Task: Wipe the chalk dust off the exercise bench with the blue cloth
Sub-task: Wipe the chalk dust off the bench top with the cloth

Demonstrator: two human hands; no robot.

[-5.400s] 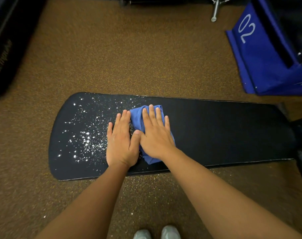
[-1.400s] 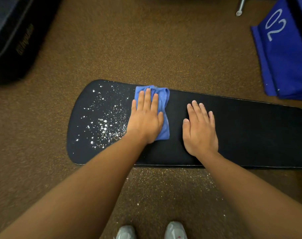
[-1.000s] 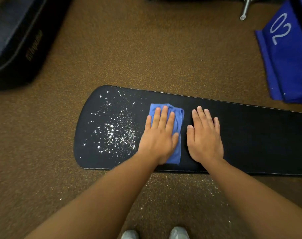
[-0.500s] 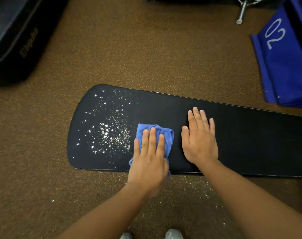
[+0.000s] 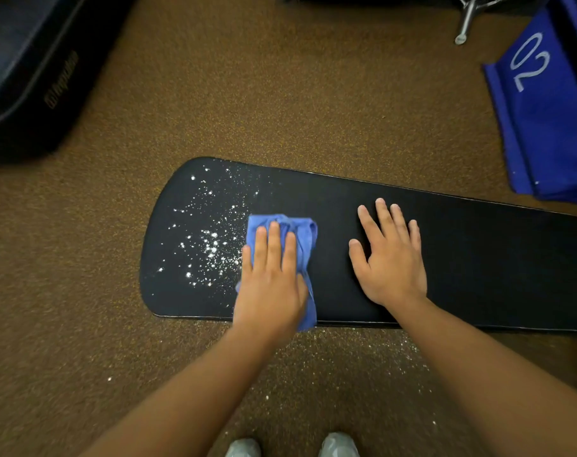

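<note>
A long black exercise bench (image 5: pixel 478 258) lies across the view. White chalk dust (image 5: pixel 211 239) speckles its rounded left end. My left hand (image 5: pixel 270 278) presses flat on the crumpled blue cloth (image 5: pixel 305 235), just right of the dust near the bench's front edge. The cloth's lower corner hangs over that edge. My right hand (image 5: pixel 389 258) rests flat on the bare bench pad to the right, fingers spread, holding nothing.
Brown speckled carpet (image 5: pixel 280 94) surrounds the bench, with fallen chalk specks (image 5: pixel 379 351) in front of it. A dark padded block (image 5: pixel 33 70) lies at the far left. A blue box marked 02 (image 5: pixel 544 103) stands at the far right. My shoes (image 5: pixel 293 445) are at the bottom.
My left hand pulled the cloth from the bench's far edge to its front edge, then pushed it up and left toward the dust. My right hand stayed planted.
</note>
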